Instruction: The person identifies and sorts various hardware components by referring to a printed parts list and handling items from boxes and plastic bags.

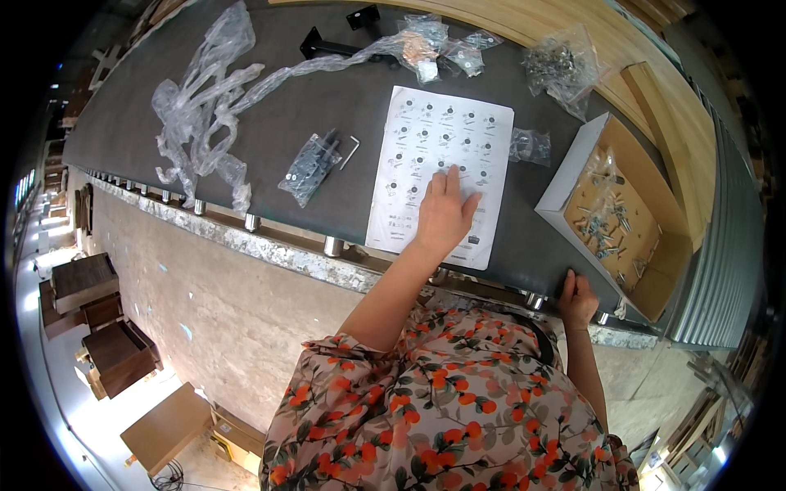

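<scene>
My left hand [444, 214] lies on a white printed sheet [434, 123] with rows of small part pictures. Its fingers are stretched out, thumb apart, and the fingertips touch the lower middle of the page. At the table's near edge rests my right hand [579, 303], loosely bent, fingers slightly apart, holding nothing that shows. Just beyond it stands an open cardboard box [565, 176] with loose screws and metal fittings [604, 225] inside. Left of the sheet are a small hex key [350, 153] and a clear bag of dark parts [310, 169].
Crumpled clear plastic wrap [205, 106] spreads over the left of the dark tabletop [278, 106]. Black metal brackets [332, 47] and small hardware bags [426, 49] lie at the far side. A larger bag of screws [563, 65] sits near wooden boards [655, 106] at right.
</scene>
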Available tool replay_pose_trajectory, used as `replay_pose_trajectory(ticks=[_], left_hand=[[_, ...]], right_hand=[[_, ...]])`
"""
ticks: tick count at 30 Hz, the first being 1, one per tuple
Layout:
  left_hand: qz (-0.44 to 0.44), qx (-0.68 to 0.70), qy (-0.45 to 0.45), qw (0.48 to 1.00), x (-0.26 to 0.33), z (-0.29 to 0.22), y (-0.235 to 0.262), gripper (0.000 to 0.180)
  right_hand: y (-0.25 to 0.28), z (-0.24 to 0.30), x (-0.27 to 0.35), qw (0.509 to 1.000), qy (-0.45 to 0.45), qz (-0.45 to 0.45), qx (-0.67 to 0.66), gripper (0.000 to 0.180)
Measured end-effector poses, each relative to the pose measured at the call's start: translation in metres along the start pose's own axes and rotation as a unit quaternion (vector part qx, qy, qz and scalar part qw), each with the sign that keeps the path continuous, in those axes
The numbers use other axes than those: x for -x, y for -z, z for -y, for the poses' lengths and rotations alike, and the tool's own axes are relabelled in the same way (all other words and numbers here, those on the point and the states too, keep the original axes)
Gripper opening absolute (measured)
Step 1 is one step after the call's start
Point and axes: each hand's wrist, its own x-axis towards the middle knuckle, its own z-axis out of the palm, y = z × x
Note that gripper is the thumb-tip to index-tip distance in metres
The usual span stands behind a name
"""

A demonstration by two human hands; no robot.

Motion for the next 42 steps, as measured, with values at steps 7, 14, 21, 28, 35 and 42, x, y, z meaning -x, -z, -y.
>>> replay_pose_trajectory(ticks=[7, 14, 21, 28, 35, 42], left_hand=[[0.060, 0.091, 0.045, 0.993, 0.017, -0.005, 0.029, 0.045], [-0.029, -0.102, 0.028, 0.994, 0.018, 0.035, 0.074, 0.042], [-0.042, -0.135, 0.048, 0.989, 0.023, 0.042, 0.089, 0.040], [-0.011, -0.102, 0.079, 0.992, 0.027, 0.039, 0.077, 0.037], [0.011, -0.124, 0.053, 0.991, 0.030, 0.048, 0.068, 0.041], [-0.020, -0.071, 0.075, 0.994, 0.029, 0.055, 0.065, 0.045]], right_hand=[[0.001, 0.000, 0.001, 1.000, 0.005, 0.001, 0.003, 0.028], [0.002, 0.000, 0.001, 1.000, 0.012, 0.000, 0.000, 0.028], [0.002, 0.002, 0.000, 1.000, 0.021, -0.003, 0.003, 0.029], [0.005, 0.002, -0.001, 1.000, 0.018, 0.009, 0.002, 0.030], [0.004, 0.003, -0.001, 1.000, 0.018, 0.003, 0.004, 0.030], [0.002, 0.002, 0.001, 1.000, 0.000, 0.005, 0.007, 0.029]])
